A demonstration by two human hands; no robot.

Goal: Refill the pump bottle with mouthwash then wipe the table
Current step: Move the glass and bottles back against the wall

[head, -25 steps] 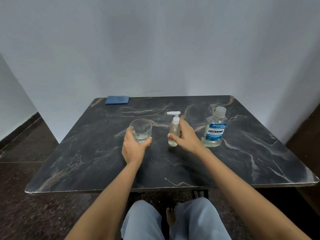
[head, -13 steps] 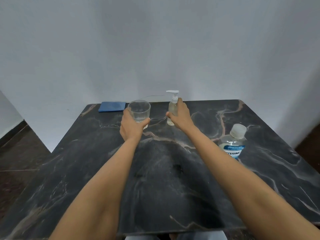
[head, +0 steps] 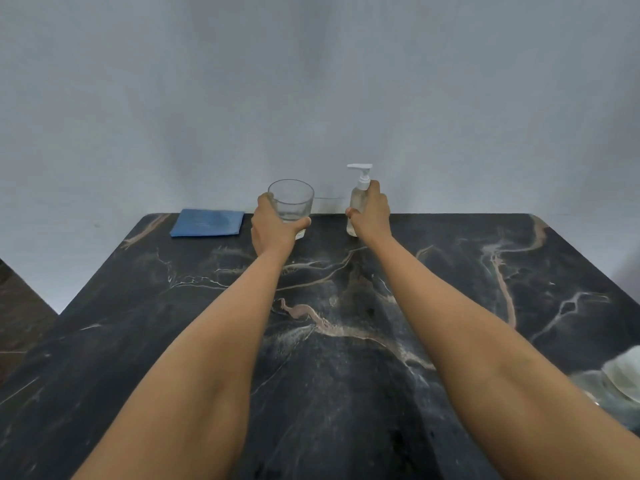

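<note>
At the frame's centre, the left hand [head: 273, 226] wraps a clear glass [head: 291, 202]; the right hand [head: 370, 216] clasps the upright pump bottle [head: 358, 199]. A blue cloth [head: 207, 222] lies left of them on the dark table [head: 346, 341]. A blurred object at the lower right edge is possibly the mouthwash bottle [head: 623, 375].

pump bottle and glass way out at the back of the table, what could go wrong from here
The pump bottle and glass are held at the far table edge on outstretched arms, so either could slip off the back. The mouthwash bottle sits close beside the right forearm; pulling back could topple it.
</note>
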